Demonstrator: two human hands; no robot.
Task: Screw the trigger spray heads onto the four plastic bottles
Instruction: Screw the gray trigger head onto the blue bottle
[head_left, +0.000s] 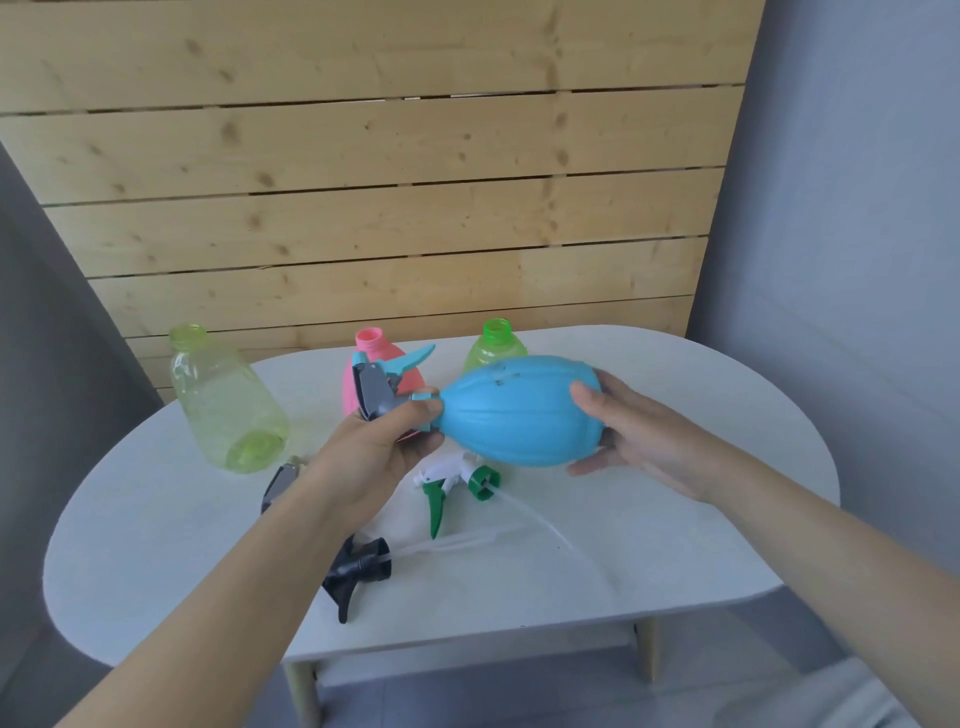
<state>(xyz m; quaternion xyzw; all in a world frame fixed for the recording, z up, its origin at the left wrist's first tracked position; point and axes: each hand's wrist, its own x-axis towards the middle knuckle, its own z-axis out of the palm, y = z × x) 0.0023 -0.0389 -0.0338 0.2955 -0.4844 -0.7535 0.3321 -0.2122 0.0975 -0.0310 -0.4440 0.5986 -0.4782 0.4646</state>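
1. An oval, ribbed, opaque blue plastic bottle (519, 410) is held on its side in the air above the white oval table (675, 545), neck pointing left.
2. The right hand (634, 436) cups the bottle's rounded base, thumb on top and fingers underneath.
3. The left hand (379, 452) is closed around the bottle's neck, where a grey and teal trigger spray head (379, 384) sits on it; how far the collar is threaded on cannot be made out under the fingers.
4. A tall clear yellow-green plastic bottle (223, 400) stands open-necked at the table's left rear.
5. A pink rounded plastic bottle (363, 374) stands behind the left hand, its neck open, partly hidden by the spray head.
6. A bright green translucent plastic bottle (491, 348) stands just behind the blue one, also uncapped.
7. A white and green trigger spray head (457, 483) lies on the table below the blue bottle, its clear dip tube trailing to the right.
8. A black trigger spray head (356, 571) lies nearer the front edge, beside the left forearm.
9. A grey part, probably another spray head (278, 486), shows at the left wrist.
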